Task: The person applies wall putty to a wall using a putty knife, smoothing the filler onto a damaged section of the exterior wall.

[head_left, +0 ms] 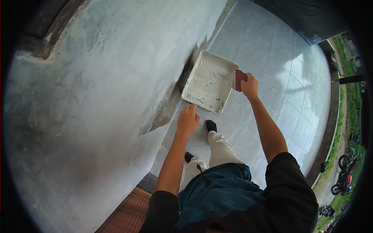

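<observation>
Head view: the hands are apart, the right hand [250,85] clamped on a dark-red scraper [239,80] at the right rim of a paint tray [221,59]; the left hand [188,121] meets its near rim, grip unclear. White paste [211,79] remains inside. Beside it, the wall [108,97] looks mostly coated; a rough grey-brown band [166,110] low down seems left.

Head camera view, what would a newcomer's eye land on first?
Probably the off-white, smeared tray near the upper middle, with a dark red flat tool in the right hand at its right edge and the left hand by its near rim. Next, the patchy grey wall filling the left side, then the red-and-black motorbike at the far right.
</observation>
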### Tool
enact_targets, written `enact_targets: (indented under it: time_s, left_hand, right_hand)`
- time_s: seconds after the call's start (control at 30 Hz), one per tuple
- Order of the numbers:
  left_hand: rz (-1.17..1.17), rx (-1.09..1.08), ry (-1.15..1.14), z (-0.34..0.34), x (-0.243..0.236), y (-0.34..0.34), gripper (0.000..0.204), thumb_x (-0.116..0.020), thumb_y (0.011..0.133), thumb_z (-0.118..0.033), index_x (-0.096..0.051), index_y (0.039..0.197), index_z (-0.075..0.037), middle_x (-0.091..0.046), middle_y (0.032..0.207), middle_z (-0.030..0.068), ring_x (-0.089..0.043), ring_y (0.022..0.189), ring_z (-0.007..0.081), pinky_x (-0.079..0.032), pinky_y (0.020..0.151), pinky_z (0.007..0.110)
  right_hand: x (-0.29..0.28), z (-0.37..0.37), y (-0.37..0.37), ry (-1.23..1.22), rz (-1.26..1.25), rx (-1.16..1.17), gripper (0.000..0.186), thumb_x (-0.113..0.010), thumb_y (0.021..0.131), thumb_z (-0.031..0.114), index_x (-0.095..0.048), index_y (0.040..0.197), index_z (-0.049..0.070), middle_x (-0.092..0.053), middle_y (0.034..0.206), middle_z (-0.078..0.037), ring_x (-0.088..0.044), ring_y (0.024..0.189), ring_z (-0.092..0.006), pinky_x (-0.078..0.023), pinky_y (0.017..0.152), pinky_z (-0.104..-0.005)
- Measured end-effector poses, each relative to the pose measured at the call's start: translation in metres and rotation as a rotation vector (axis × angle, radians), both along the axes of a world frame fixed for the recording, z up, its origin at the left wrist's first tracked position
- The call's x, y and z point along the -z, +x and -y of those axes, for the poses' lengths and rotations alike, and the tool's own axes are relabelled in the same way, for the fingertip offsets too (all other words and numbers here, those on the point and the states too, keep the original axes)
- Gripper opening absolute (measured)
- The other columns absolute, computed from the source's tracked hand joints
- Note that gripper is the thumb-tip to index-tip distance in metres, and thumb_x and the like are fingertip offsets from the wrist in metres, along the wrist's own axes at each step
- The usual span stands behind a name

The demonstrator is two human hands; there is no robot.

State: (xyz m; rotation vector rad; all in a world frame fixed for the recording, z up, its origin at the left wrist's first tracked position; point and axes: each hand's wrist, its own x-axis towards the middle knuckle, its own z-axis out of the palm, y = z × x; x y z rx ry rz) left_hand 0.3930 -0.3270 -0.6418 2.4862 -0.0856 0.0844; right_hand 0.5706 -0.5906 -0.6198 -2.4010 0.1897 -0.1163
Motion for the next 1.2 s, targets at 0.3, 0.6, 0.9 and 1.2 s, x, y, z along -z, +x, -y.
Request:
enact_targets:
  time_s: [0.3,0.6,0.9,1.2]
  left_hand:
    - [-0.048,-0.061,-0.029,0.031,0.068,0.045,0.040,-0.061,0.079,-0.005,-0.052,0.118,0.001,-0.058,0.112,0.0203,-0.055,0.107,0.0378,-0.043,0.094,0.047]
    - [-0.095,-0.043,-0.110,0.047,0.103,0.062,0.034,-0.060,0.079,-0.003,-0.055,0.113,0.000,-0.060,0.107,0.0188,-0.056,0.106,0.0366,-0.045,0.092,0.046]
    - [-0.106,-0.097,-0.152,0.048,0.114,0.062,0.032,-0.060,0.080,-0.002,-0.055,0.111,0.000,-0.061,0.104,0.0179,-0.058,0.101,0.0361,-0.046,0.089,0.045]
    - [-0.144,-0.112,-0.166,0.053,0.119,0.053,0.032,-0.061,0.081,0.000,-0.055,0.112,0.000,-0.062,0.105,0.0175,-0.058,0.101,0.0366,-0.047,0.088,0.045]
  right_hand:
    - [0.081,-0.001,0.076,-0.199,-0.018,-0.222,0.032,-0.060,0.077,0.005,-0.070,0.107,0.008,-0.069,0.098,-0.022,-0.066,0.091,-0.0409,-0.052,0.083,-0.0473]
    - [0.133,-0.008,0.103,-0.382,-0.177,-0.399,0.026,-0.060,0.081,0.007,-0.070,0.105,0.011,-0.068,0.094,-0.021,-0.064,0.089,-0.0427,-0.051,0.082,-0.0504]
    - [0.141,-0.014,0.104,-0.376,-0.204,-0.411,0.022,-0.059,0.081,0.008,-0.070,0.101,0.010,-0.068,0.090,-0.022,-0.064,0.088,-0.0430,-0.052,0.079,-0.0513]
    - [0.143,-0.018,0.108,-0.395,-0.166,-0.456,0.016,-0.058,0.086,0.010,-0.073,0.090,0.009,-0.069,0.084,-0.018,-0.065,0.082,-0.0391,-0.051,0.072,-0.0483]
